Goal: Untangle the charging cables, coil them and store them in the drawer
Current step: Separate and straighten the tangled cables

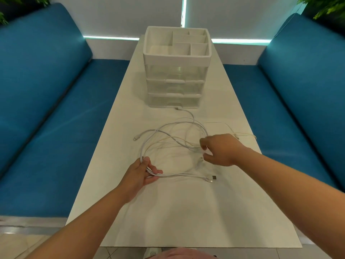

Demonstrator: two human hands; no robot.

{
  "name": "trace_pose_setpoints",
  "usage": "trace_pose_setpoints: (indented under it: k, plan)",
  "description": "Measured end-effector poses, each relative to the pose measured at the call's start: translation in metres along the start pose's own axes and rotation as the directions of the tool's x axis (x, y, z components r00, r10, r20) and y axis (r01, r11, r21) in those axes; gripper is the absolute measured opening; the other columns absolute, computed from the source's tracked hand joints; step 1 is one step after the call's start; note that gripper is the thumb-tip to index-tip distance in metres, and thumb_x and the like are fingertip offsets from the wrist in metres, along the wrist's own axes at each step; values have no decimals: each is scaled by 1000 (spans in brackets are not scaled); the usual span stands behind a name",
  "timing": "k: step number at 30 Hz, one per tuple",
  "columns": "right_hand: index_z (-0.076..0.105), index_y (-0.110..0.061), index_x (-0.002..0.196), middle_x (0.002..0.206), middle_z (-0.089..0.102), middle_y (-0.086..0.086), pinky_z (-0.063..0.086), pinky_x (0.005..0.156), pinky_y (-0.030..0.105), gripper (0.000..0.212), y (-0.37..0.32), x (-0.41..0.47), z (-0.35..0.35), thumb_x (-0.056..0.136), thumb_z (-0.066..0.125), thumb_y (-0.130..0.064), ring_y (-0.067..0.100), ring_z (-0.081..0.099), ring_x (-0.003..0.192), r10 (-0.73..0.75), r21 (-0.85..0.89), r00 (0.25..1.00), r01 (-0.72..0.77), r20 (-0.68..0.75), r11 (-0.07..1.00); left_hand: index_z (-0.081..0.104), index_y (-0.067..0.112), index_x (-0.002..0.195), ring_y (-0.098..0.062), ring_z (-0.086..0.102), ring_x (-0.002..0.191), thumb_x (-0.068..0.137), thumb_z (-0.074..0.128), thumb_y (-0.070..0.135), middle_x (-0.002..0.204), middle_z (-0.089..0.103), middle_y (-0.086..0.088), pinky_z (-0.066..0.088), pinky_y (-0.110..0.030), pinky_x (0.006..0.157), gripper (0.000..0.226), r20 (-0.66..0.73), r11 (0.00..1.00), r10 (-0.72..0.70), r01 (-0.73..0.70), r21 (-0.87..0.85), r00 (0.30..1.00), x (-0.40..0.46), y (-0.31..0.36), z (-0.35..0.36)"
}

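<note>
While the left hand (pixel 142 173) grips a bundle of strands at the near-left edge of the cables (pixel 175 144), the right hand (pixel 220 149) reaches into the tangle's right side, thumb and fingers curled and pinching a strand. These white cables lie in loose overlapping loops mid-table (pixel 186 212), one plug (pixel 213 177) pointing right near the hands. Beyond them stands the drawer unit (pixel 176 71), its three clear drawers closed, one cable end touching its base.
</note>
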State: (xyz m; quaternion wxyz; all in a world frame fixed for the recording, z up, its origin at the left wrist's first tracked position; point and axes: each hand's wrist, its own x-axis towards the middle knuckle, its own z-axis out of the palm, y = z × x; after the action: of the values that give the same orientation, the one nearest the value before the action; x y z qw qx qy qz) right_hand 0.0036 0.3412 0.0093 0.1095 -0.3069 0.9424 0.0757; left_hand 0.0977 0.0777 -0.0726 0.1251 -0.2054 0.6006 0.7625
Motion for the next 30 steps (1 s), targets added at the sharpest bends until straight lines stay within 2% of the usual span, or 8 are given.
trace_pose_setpoints:
  k: [4,8,11,14,16,18,26,30]
  plan:
    - [48,-23,130,125,55,0,37,90,35,50,-64,54,-29,83,61,-34,23,48,113,-315,-15,882,331,-350,944,51,6,96,-28,73,95,104,39,33,82,64,-15,58,-34,81,30,13,998,42,-43,54,999,-3,3,2]
    - [11,-31,152,160,15,0,2,118,46,101,-94,92,-28,75,75,-33,26,8,148,-411,-155,900,390,-144,908,53,2,98,-26,73,94,103,40,37,87,64,-18,59,-35,83,37,43,986,97,-102,130,994,-6,13,1]
    - [25,-30,149,159,21,-1,-9,116,49,79,-100,111,-28,84,69,-34,25,2,149,-454,-204,890,440,-28,875,52,4,94,-24,73,93,103,40,36,85,63,-15,58,-36,85,35,49,980,115,-121,160,992,-7,18,-1]
    - [58,-24,112,113,65,-2,11,117,45,28,-94,120,-39,94,53,-44,24,50,124,-462,-96,887,460,5,883,53,5,95,-22,73,93,103,39,36,84,63,-13,59,-32,82,35,48,974,139,-145,176,989,-6,19,-5]
    - [58,-20,86,76,61,-4,43,83,34,41,-88,117,-47,88,53,-60,22,58,82,-384,45,923,382,37,923,54,4,101,-21,73,93,103,38,36,82,62,-10,58,-28,77,36,46,971,158,-164,176,986,-5,19,-8]
    - [52,-19,71,61,51,-5,34,56,29,51,-81,113,-52,79,57,-70,18,48,62,-324,118,946,320,15,940,53,4,105,-21,73,93,103,38,37,82,62,-9,58,-28,76,36,56,968,167,-174,179,984,-3,21,-9]
    - [64,-17,94,70,56,-6,47,76,33,31,-54,95,-55,96,51,-45,12,60,67,-314,573,935,169,164,802,52,5,97,-23,72,95,103,38,34,86,62,-14,58,-32,82,32,39,974,154,-159,163,987,-2,15,-10]
    - [63,-19,88,75,58,-5,43,76,29,26,-55,91,-59,98,50,-40,8,50,70,-334,556,940,239,74,796,56,7,103,-23,69,103,102,44,34,96,72,-8,57,-32,86,30,68,968,119,-131,216,991,-2,21,-7]
